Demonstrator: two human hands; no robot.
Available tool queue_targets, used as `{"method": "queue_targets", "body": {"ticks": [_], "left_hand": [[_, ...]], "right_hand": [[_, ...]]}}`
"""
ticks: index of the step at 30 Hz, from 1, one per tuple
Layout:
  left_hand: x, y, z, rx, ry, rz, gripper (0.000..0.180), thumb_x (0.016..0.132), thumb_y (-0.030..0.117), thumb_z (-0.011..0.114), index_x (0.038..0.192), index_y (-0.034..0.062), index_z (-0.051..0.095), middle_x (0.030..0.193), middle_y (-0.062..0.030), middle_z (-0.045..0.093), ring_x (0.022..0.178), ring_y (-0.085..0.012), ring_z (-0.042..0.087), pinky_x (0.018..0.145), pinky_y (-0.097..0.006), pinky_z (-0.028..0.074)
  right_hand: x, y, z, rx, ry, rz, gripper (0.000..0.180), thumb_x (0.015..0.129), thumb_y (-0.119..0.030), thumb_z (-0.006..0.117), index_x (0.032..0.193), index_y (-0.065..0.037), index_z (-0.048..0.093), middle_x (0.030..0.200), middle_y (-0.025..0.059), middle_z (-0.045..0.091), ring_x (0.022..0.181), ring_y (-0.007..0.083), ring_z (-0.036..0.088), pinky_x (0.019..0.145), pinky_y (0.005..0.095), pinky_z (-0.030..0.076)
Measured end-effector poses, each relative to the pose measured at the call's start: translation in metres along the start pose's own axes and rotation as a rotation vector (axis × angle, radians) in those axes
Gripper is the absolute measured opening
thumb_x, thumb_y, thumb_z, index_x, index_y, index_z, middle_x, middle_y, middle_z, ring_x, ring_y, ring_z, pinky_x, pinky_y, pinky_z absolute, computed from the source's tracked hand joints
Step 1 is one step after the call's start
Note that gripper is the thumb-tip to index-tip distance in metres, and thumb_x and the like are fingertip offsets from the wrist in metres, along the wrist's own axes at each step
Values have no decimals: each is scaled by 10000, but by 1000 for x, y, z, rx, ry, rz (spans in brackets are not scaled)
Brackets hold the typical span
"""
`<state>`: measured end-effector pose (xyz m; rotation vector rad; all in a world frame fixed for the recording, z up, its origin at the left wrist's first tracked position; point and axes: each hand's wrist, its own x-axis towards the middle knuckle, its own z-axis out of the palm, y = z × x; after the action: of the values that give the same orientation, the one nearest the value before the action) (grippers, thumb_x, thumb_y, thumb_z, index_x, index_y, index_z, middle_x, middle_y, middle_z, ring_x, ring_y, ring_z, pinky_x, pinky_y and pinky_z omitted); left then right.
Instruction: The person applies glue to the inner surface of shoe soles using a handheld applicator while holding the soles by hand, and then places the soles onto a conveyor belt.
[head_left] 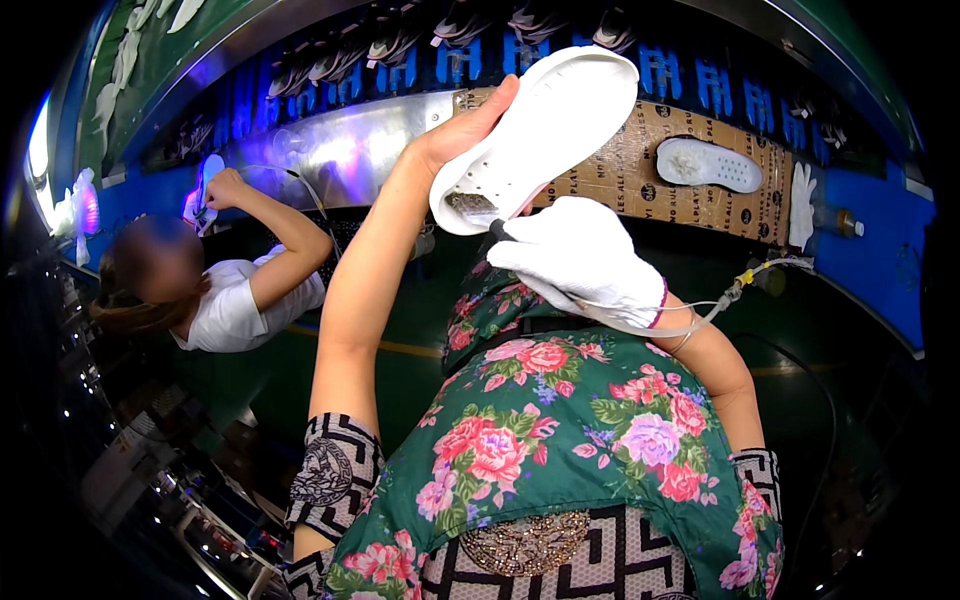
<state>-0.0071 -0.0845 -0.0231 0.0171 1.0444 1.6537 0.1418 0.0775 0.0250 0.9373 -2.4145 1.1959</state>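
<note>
Head view, white sole [555, 125], hands [465, 135] [575, 252] at edges, floorspace [690, 250] right

Along my counter's [390, 130] far edge I see shoes [391, 42] and blue stands [397, 74] in a row. Printed cardboard [630, 135] covers its right part, a white glove [801, 208] lies by its right edge, and a co-worker [238, 305] is near its left end.

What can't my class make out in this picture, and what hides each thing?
All in the head view:
Left hand: most fingers, hidden behind the white sole.
Dark tool: full shape, covered by the gloved right hand.
Co-worker: face, blurred.
</note>
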Motion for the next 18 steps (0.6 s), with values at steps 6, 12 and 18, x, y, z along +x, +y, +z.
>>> {"method": "queue_targets", "body": {"ticks": [6,12,18], "left_hand": [[-3,6,16,456,119,-152,825,908,715,395,1417,72,471,1275,-175,602,1156,-246,599,925,-330,515],[1,26,16,893,168,-378,970,818,846,342,1361,69,548,1355,-212,539,1256,-321,526,999,-372,453],[4,40,23,1143,154,-383,1019,788,878,327,1353,61,554,1354,-233,534,1257,-344,525,1018,-388,437]], "right_hand": [[-1,4,-3,397,-6,173,256,750,-110,748,1001,-156,730,908,54,690,826,261,668,746,347,531],[4,3,-4,168,-142,99,228,760,-81,742,983,-124,721,889,53,701,830,250,673,731,339,530],[-1,15,-1,56,-21,82,227,764,-114,730,987,-150,708,828,48,662,738,249,639,660,353,500]]}}
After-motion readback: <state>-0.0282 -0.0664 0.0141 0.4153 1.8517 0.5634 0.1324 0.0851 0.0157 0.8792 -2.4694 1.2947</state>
